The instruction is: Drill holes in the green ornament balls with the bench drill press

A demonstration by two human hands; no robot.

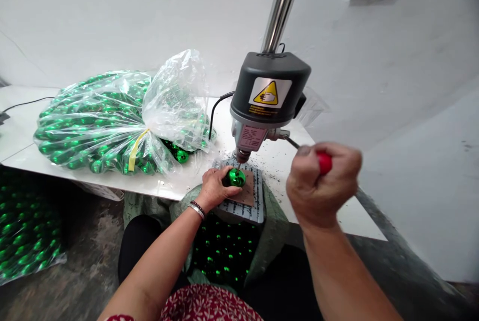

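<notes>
Between the thumb and fingers of my left hand (217, 186) is a shiny green bauble (237, 177), held on a brown board (247, 190) on the drill press base (259, 206). Directly above the bauble is the chuck (242, 155) with a thin bit; whether the bit touches or enters the bauble I cannot tell. My right hand (324, 181) is closed around the red knob (324, 162) of the feed lever (292, 141), at the right of the dark grey drill press (275, 86).
A tied clear plastic bag (93, 126) full of green baubles lies on the white table (168, 185). Below the base, a green woven sack (275, 226) holds more baubles. Another bag of baubles (26, 226) is at the lower left. Dark shavings litter the tabletop.
</notes>
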